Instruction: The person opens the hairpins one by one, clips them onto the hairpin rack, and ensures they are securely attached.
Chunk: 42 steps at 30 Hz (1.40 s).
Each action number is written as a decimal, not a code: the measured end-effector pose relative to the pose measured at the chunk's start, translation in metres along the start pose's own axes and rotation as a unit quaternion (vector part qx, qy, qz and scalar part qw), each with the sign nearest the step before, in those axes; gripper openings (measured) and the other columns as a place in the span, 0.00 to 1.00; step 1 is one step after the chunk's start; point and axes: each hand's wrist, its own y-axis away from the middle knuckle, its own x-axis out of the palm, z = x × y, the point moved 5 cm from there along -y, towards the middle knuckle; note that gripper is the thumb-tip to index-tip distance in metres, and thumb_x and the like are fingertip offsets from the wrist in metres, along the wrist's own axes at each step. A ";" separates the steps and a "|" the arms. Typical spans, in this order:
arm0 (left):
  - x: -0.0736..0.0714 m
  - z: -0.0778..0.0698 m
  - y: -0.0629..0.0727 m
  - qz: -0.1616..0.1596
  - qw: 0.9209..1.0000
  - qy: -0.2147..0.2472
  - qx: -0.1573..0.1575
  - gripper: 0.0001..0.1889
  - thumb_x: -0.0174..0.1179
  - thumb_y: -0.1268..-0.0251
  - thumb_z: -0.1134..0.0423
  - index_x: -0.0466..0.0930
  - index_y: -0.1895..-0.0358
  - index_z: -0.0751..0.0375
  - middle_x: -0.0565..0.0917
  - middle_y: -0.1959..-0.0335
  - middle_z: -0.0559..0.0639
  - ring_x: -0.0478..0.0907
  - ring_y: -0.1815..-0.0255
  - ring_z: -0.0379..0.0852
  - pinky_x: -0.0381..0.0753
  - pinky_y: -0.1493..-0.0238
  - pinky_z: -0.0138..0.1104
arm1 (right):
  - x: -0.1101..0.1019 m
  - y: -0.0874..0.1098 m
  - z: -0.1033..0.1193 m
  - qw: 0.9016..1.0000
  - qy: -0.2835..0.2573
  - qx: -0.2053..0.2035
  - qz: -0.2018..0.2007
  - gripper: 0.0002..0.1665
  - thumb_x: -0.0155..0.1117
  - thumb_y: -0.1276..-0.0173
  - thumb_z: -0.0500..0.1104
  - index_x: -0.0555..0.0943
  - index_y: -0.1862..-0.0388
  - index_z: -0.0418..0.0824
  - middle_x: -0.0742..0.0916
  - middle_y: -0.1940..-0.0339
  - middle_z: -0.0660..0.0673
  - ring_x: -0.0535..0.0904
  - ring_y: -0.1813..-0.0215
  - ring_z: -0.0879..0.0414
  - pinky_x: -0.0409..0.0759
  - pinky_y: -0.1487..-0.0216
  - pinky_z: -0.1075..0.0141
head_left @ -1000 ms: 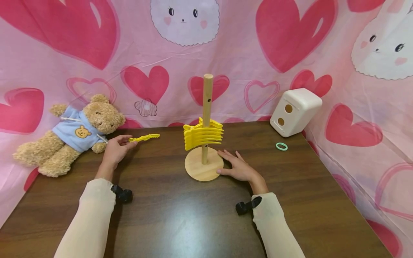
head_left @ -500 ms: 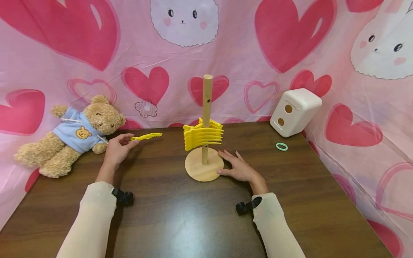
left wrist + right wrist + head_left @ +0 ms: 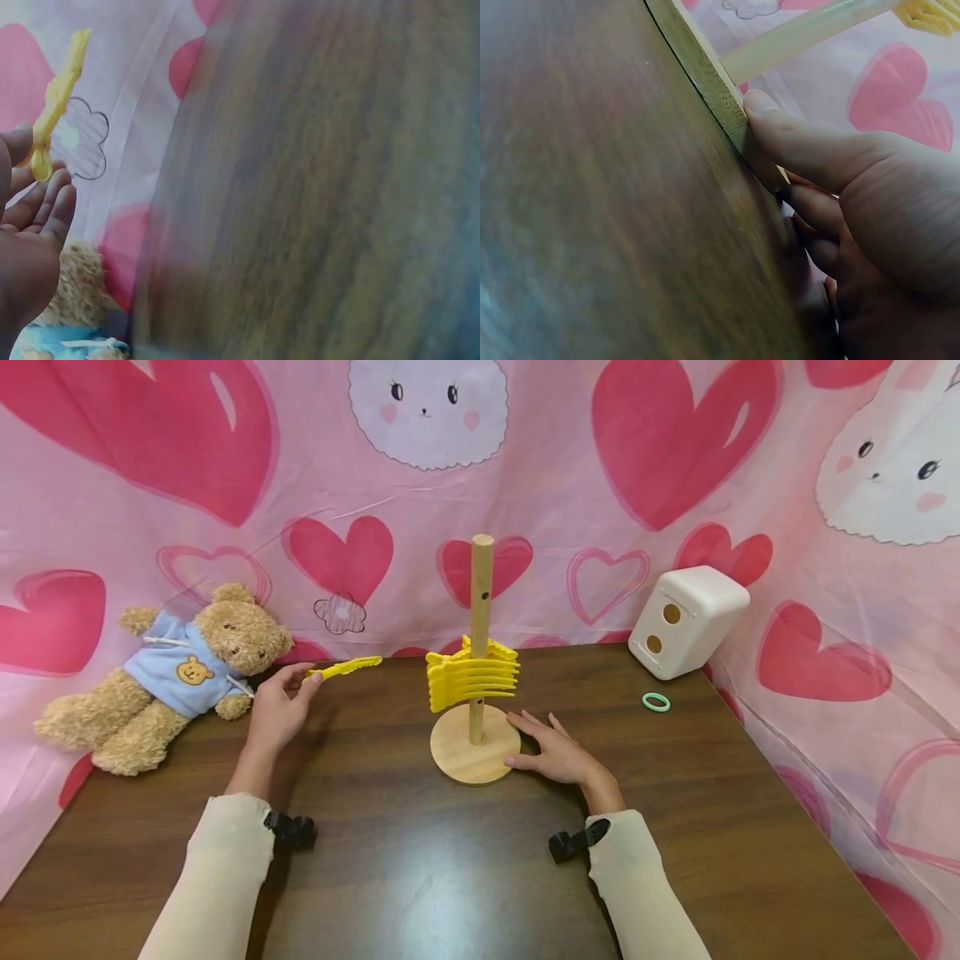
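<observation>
In the head view my left hand [image 3: 281,706] pinches one end of a slim, wavy-edged yellow plastic piece [image 3: 348,666], which slants up to the right. The left wrist view shows this yellow piece [image 3: 56,112] between thumb and fingers, pointing upward. A wooden stand with a round base [image 3: 457,760] and an upright post [image 3: 482,564] is at the middle. Around the post's lower half sits a yellow comb-like piece [image 3: 474,681] with several curved tines. My right hand [image 3: 558,752] holds the base's right edge, thumb in front, as the right wrist view confirms on the rim [image 3: 735,127].
On the left a teddy bear [image 3: 191,668] in a blue hoodie leans against the pink heart-print cloth [image 3: 420,577]. A white box [image 3: 690,622] with two round holes stands back right, a mint-green ring [image 3: 656,702] near it on the brown table [image 3: 360,893].
My left hand has shifted slightly right, and the slim yellow piece's far end has risen and moved right. The right hand stays on the base.
</observation>
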 end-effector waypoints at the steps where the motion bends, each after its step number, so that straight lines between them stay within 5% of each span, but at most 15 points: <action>1: 0.000 -0.002 0.001 -0.006 1.000 -0.002 0.010 0.23 0.57 0.22 0.56 0.76 0.37 0.73 0.81 0.47 0.71 0.77 0.48 0.56 0.69 0.54 0.21 | 0.000 0.000 0.000 1.000 0.000 0.000 0.000 0.47 0.68 0.29 0.55 0.61 0.20 0.38 0.65 0.20 0.40 0.49 0.18 0.47 0.29 0.22 0.46; 9: -0.002 -0.023 0.006 -0.071 0.995 -0.005 0.075 0.14 0.62 0.27 0.64 0.80 0.47 0.73 0.84 0.57 0.67 0.73 0.62 0.29 0.71 0.57 0.21 | 0.001 0.001 0.000 1.000 -0.002 -0.001 0.001 0.47 0.68 0.29 0.55 0.61 0.20 0.38 0.65 0.20 0.40 0.49 0.18 0.47 0.29 0.22 0.46; 14: -0.007 -0.046 0.010 -0.102 0.989 -0.008 0.111 0.12 0.66 0.31 0.67 0.81 0.53 0.74 0.82 0.66 0.65 0.71 0.66 0.33 0.71 0.61 0.30 | -0.001 0.001 0.001 1.000 0.002 -0.001 0.001 0.46 0.68 0.29 0.54 0.61 0.20 0.37 0.65 0.20 0.40 0.49 0.18 0.46 0.29 0.22 0.46; 18: -0.008 -0.060 0.012 -0.108 0.986 0.010 0.129 0.10 0.69 0.36 0.69 0.82 0.57 0.74 0.81 0.70 0.62 0.70 0.70 0.31 0.69 0.65 0.26 | -0.001 0.001 0.000 1.000 0.001 -0.003 0.001 0.46 0.68 0.29 0.54 0.61 0.20 0.37 0.65 0.20 0.40 0.49 0.18 0.46 0.29 0.22 0.45; 28: -0.011 -0.091 0.018 -0.125 0.976 0.079 0.158 0.07 0.75 0.43 0.70 0.88 0.65 0.72 0.80 0.76 0.28 0.73 0.77 0.28 0.69 0.73 0.22 | 0.000 0.001 0.000 1.000 -0.005 -0.002 0.001 0.46 0.68 0.29 0.54 0.61 0.20 0.37 0.64 0.20 0.40 0.49 0.18 0.46 0.29 0.22 0.46; 42: -0.011 -0.131 0.028 -0.128 0.966 0.156 0.159 0.09 0.75 0.43 0.69 0.89 0.62 0.71 0.82 0.75 0.29 0.75 0.75 0.32 0.73 0.71 0.23 | -0.001 0.000 0.000 1.000 -0.006 -0.005 0.000 0.47 0.68 0.29 0.54 0.61 0.20 0.38 0.65 0.20 0.40 0.49 0.18 0.46 0.29 0.22 0.45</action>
